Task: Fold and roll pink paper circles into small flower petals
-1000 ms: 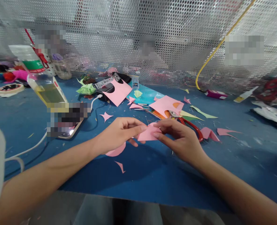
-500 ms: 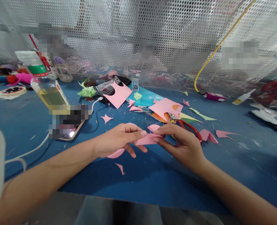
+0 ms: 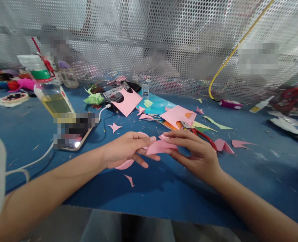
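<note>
Head view | left hand [image 3: 125,149], lower fingers spread | right hand [image 3: 198,153], fingers arched above thumb | both pinching pink paper [image 3: 159,147]

The left hand [image 3: 128,149] covers the middle of a pink paper disc [image 3: 125,164], and its index fingertip is hidden behind its thumb and the curved pink paper [image 3: 160,147]. The right hand [image 3: 196,151] hides part of the red-handled scissors [image 3: 207,138]. Pixelation masks much of the phone [image 3: 79,143] and the foot of the bottle [image 3: 54,102]. Shapes behind the perforated metal screen [image 3: 189,57] are too blurred to name; the left edge cuts off a white loop [image 3: 0,171], the right edge a blurred red bundle [image 3: 291,97]
</note>
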Available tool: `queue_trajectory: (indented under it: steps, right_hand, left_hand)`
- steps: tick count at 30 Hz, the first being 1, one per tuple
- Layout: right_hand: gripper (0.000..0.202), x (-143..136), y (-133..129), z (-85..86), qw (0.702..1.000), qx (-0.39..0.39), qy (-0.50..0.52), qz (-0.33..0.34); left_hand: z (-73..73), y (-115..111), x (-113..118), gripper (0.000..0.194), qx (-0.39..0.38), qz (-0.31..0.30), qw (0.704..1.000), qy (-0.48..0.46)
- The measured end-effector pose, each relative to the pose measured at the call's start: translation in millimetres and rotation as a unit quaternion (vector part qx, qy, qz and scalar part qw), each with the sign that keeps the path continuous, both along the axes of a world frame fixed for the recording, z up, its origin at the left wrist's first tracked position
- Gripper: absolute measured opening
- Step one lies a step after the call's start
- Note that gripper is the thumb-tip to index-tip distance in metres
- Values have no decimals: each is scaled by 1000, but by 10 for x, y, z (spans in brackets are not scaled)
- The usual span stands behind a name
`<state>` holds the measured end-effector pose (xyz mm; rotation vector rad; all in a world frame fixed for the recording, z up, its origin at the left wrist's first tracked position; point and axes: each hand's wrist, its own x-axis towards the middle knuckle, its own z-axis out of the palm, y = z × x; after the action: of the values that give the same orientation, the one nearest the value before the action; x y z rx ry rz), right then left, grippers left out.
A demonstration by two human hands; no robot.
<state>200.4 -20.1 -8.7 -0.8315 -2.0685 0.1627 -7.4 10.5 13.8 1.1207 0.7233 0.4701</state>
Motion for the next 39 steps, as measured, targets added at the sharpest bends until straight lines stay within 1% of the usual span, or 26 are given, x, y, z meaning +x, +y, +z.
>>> queue_trajectory:
  steps: [7,11,14,16,18,20,21,22,23,25,26,27,29,32,33,34,36,39]
  right_hand:
    - [32,-5,-8,12,1000,-6,-5,-13]
    - [32,1,-4,1,1000,12,-7,-13]
    - [29,3,-6,4,1000,28,-2,-14]
    - [22,2,-12,17,1000,25,2,-17]
    - [14,3,-19,36,1000,16,-7,-20]
    - [11,6,-22,54,999,8,-30,-22]
    - [10,8,-21,60,999,2,-46,-18]
    - [10,8,-19,65,998,-8,-65,-8]
    - [9,7,-17,67,996,-25,-89,10]
    - [11,-1,-15,66,983,-76,-156,57]
    - [12,-8,-16,64,973,-104,-191,77]
    - [13,-15,-20,63,962,-130,-222,90]
    - [13,-28,-33,66,945,-171,-259,99]
    - [12,-26,-57,82,936,-212,-263,99]
    - [11,-19,-64,89,935,-224,-259,95]
    - [10,-11,-71,96,934,-235,-255,88]
    - [10,6,-82,104,931,-255,-252,71]
    - [12,26,-88,101,926,-274,-254,58]
  left_hand:
    - [6,-2,10,26,-7,8,1000,3]
    - [9,-3,10,26,-13,10,1000,-3]
    - [7,-11,10,29,-7,23,1000,-2]
    - [10,-11,12,30,9,34,999,3]
    - [9,-3,12,26,34,45,998,19]
    - [-8,14,7,23,85,54,993,59]
    - [-26,22,3,22,132,57,985,91]
    - [-51,29,-2,21,194,58,971,130]
    - [-80,33,-6,18,264,58,947,173]
    - [-144,28,-11,14,392,39,884,253]
    - [-172,19,-9,13,434,22,856,280]
    - [-195,7,-4,13,462,3,834,301]
    - [-220,-23,11,13,494,-16,805,329]
    - [-218,-57,31,13,546,0,764,343]
    - [-214,-63,35,12,563,-3,752,343]
    - [-211,-65,35,13,577,-19,742,341]
    - [-210,-61,31,17,591,-75,728,340]
    - [-211,-48,18,26,596,-152,715,333]
